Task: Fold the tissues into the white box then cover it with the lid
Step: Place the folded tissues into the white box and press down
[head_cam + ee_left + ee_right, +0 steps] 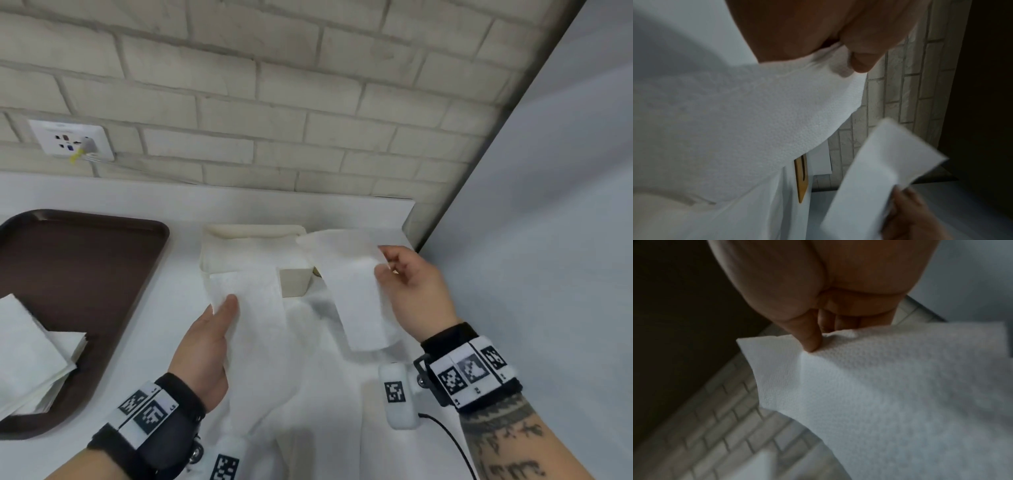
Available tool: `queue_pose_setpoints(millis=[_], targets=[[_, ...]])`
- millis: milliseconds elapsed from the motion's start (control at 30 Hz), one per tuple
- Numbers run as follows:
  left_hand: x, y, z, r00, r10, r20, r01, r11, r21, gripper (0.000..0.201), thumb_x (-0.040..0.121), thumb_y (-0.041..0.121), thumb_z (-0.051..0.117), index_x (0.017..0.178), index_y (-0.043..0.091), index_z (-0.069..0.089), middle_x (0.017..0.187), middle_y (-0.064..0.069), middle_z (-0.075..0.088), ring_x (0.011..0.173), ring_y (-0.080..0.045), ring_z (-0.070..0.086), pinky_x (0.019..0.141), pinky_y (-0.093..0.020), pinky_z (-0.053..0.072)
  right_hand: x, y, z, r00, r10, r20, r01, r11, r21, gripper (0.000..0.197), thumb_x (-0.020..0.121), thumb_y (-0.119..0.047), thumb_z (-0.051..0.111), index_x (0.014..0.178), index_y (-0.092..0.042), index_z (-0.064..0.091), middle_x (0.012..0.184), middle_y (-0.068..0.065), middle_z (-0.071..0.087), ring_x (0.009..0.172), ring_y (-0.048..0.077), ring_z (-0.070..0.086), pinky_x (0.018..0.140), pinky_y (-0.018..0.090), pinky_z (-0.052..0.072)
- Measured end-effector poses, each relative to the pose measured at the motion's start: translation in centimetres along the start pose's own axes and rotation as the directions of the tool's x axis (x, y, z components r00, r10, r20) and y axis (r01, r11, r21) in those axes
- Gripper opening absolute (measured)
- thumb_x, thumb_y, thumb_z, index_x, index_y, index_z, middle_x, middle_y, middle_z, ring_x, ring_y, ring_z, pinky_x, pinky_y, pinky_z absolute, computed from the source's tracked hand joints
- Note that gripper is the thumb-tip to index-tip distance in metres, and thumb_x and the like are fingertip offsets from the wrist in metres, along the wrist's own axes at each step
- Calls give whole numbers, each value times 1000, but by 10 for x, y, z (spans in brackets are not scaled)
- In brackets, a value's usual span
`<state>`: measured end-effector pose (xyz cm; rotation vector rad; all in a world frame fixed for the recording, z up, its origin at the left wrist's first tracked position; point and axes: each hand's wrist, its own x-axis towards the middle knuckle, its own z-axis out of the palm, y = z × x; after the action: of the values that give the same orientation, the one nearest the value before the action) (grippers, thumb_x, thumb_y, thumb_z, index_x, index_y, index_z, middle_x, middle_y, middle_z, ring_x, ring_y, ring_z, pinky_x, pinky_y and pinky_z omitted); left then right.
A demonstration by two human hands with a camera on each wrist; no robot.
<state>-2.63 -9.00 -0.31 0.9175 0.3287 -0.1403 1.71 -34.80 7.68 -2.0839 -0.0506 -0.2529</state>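
Head view, centre: open white rectangular box (291,282), smooth-walled, on a white counter (137,342). Left hand (205,346) pinches a long embossed white tissue strip (253,308) trailing from the box's lower-left edge; right hand (414,287) pinches a second dimpled white tissue strip (356,301), lifted at centre right. Hands apart. Left edge: dark brown plastic tray (85,260) bearing stacked folded white tissues (30,356). Upper frame: pale brick wall (274,102).
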Motion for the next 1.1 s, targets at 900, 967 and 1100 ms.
queue_pose_setpoints(millis=[900, 967, 1100], targets=[[3, -3, -9, 1000, -2, 29, 0, 996, 91, 40, 107, 30, 45, 137, 7, 57, 121, -22, 73, 111, -40, 71, 97, -52, 53, -58, 11, 109, 964, 200, 178, -201, 980, -14, 10, 90, -37, 66, 81, -32, 65, 75, -22, 67, 73, -2, 61, 73, 14, 49], [6, 1, -16, 1000, 29, -7, -28, 993, 115, 34, 108, 29, 45, 132, 11, 60, 113, -16, 77, 100, -33, 75, 82, -45, 60, -53, 33, 91, 957, 246, 155, -238, 969, -73, 5, 91, -34, 65, 93, -31, 68, 88, -13, 71, 82, 2, 65, 81, 21, 51], [10, 9, -32, 995, 78, -64, -72, 992, 99, 32, 108, 29, 46, 130, 13, 61, 106, -9, 79, 88, -24, 78, 63, -33, 62, -41, 82, 53, 872, 466, 150, -362, 820, -443, 24, 91, -38, 62, 111, -24, 65, 112, -5, 69, 98, 10, 62, 91, 24, 47]])
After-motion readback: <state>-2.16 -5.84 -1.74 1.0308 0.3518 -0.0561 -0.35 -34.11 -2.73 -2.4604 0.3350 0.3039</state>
